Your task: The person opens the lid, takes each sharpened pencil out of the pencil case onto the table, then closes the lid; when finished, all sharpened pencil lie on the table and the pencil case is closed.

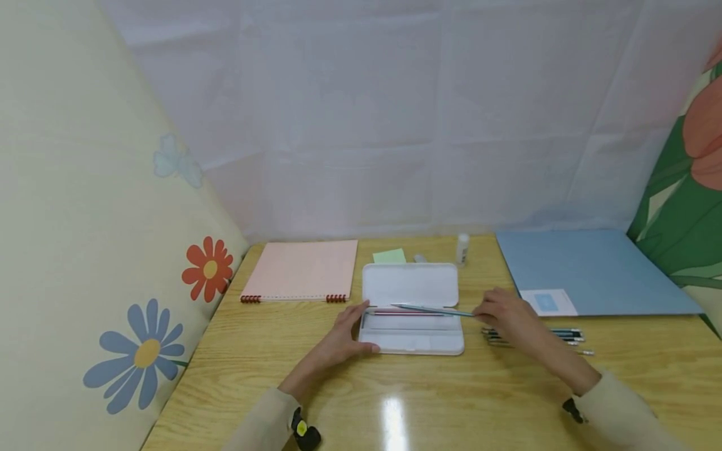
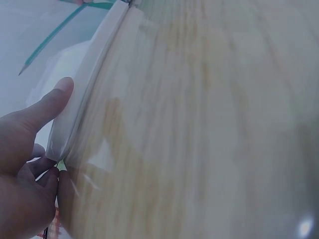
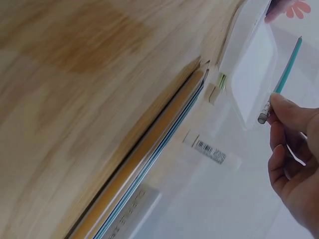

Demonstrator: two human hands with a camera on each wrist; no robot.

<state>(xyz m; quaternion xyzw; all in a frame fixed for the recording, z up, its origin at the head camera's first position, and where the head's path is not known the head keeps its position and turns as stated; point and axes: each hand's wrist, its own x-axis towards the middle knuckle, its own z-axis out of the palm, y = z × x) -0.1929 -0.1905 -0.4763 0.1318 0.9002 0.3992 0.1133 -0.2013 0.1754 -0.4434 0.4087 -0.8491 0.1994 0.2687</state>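
Over the open white plastic pencil case (image 1: 412,313) on the wooden table (image 1: 395,401), right hand (image 1: 507,316) pinches a teal pencil (image 1: 431,309); left hand (image 1: 346,332) steadies the case's left edge. One red pencil (image 1: 408,313) inside, several pencils (image 1: 541,337) right of case remain.

Wooden table (image 1: 237,382) bears pencil case (image 1: 412,342), notebook (image 1: 301,269), folder (image 1: 592,266).
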